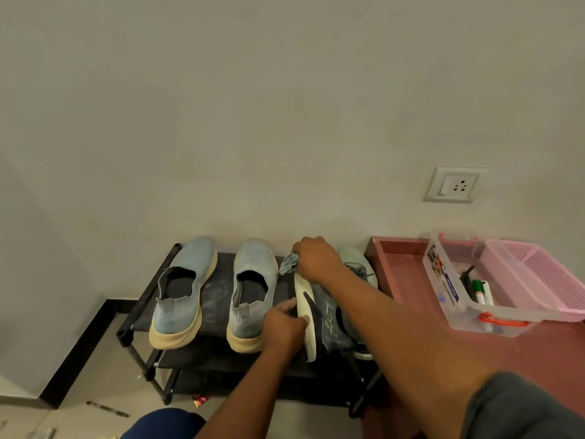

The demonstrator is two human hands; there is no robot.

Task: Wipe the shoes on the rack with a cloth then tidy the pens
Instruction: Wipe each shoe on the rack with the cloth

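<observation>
A black shoe rack stands against the wall. On its top shelf sit two blue-grey slip-on shoes with cream soles. To their right a grey shoe is tipped on its side, cream sole facing left. My left hand grips that sole near the heel. At the shoe's toe, my right hand holds a grey cloth. A pale green shoe lies behind my right arm, partly hidden. Several pens lie in a clear box.
A pink mesh basket sits beside the clear box on a reddish low surface. A wall socket is above it. One pen lies on the floor at lower left, near a red wrapper.
</observation>
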